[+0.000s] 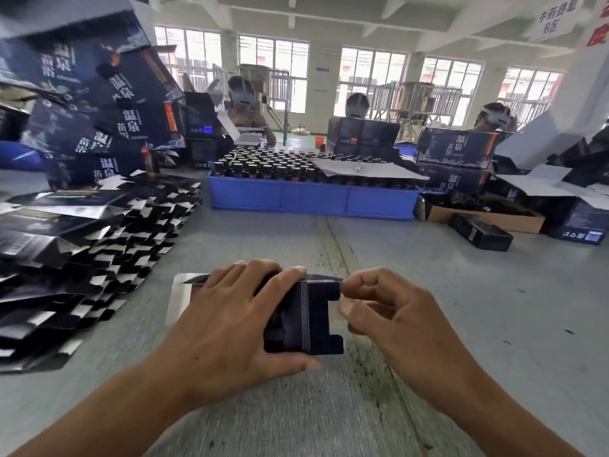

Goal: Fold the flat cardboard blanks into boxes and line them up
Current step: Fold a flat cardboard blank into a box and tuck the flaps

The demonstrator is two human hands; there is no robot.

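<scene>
A dark cardboard blank (316,319) is half opened into a box shape just above the grey table, near its front middle. My left hand (230,321) grips the box body, fingers over its top and thumb under its near edge. My right hand (392,311) pinches the notched end flap at the box's right end between thumb and forefinger. The blank's silver inner flap (179,296) sticks out to the left, past my left hand. A large fanned stack of flat blanks (82,245) lies on the table at the left.
Folded dark boxes (99,103) are piled high at the back left. A blue crate (309,196) full of dark bottles stands across the middle. More boxes and an open carton (487,216) sit at the right. Three people work at the far side of the table.
</scene>
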